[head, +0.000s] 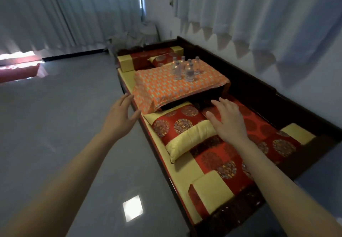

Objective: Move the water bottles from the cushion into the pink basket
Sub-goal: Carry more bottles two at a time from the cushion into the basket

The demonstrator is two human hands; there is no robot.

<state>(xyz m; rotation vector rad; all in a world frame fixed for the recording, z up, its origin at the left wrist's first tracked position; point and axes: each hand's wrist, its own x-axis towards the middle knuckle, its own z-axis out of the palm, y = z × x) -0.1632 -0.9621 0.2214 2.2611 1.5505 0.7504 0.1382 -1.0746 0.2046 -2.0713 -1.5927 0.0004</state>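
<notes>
View: head camera, looking forward and down along the seat.
Bottles: a cluster of about six small clear plastic water bottles stands upright at 12 o'clock, close together, some touching or nearly so.
Support: they rest on an orange patterned cloth-covered cushion, raised above the long dark wooden bench with its red and gold padding.
Left hand: the left hand hangs at 9 o'clock, fingers straight and relaxed, holding nothing, just beside the cloth's near corner.
Right hand: the right hand hovers at 3 o'clock, fingers spread, empty, over the edge of a red and gold satin pillow.
Gap: both hands are well short of the bottles, which lie beyond them toward 12 o'clock.
Basket: no pink basket shows plainly; a reddish-pink shape at 9 o'clock on the grey glossy floor may be it, but I cannot tell.
Handling: the bottles look full, so probably moderately heavy, with smooth thin walls that give under a squeeze.
Footing: the soft top likely makes them tippy, and a bumped one may topple its neighbours.
Grasp: best to wrap the fingers round the mid-body of an outer bottle, nearest first, and lift straight up.
Progress: judged not yet begun.
</notes>
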